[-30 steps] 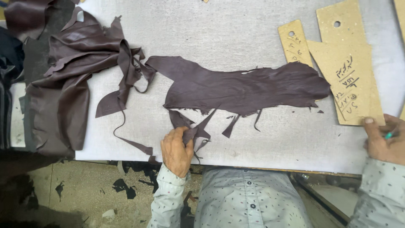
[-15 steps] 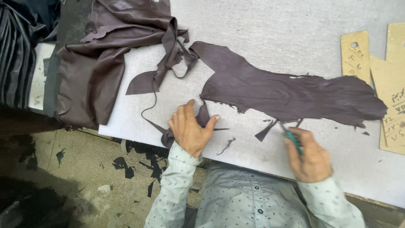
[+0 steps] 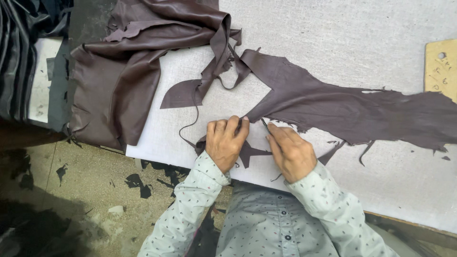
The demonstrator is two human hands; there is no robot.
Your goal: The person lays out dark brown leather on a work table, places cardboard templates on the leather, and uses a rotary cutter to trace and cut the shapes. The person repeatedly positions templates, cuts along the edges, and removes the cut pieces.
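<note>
The bench (image 3: 342, 52) carried a pale grey cutting surface that filled most of the view. A heap of folded dark brown leather (image 3: 124, 81) lay over its left edge, with a thin trailing strip running down toward the near edge. The long leather piece (image 3: 342, 112) lay flat with its long axis running from the heap toward the right edge, broadening as it went. A tan card pattern (image 3: 440, 69) sat at the right edge, just above that piece. A small leather offcut (image 3: 250, 152) lay near the near edge, between the two hands. The left hand (image 3: 224, 143) pressed flat, fingers extended, on the lower left margin of the long leather piece. The right hand (image 3: 291, 153) was clenched on a slim cutting tool (image 3: 264, 124), its tip touching the same margin just right of the left fingertips.
</note>
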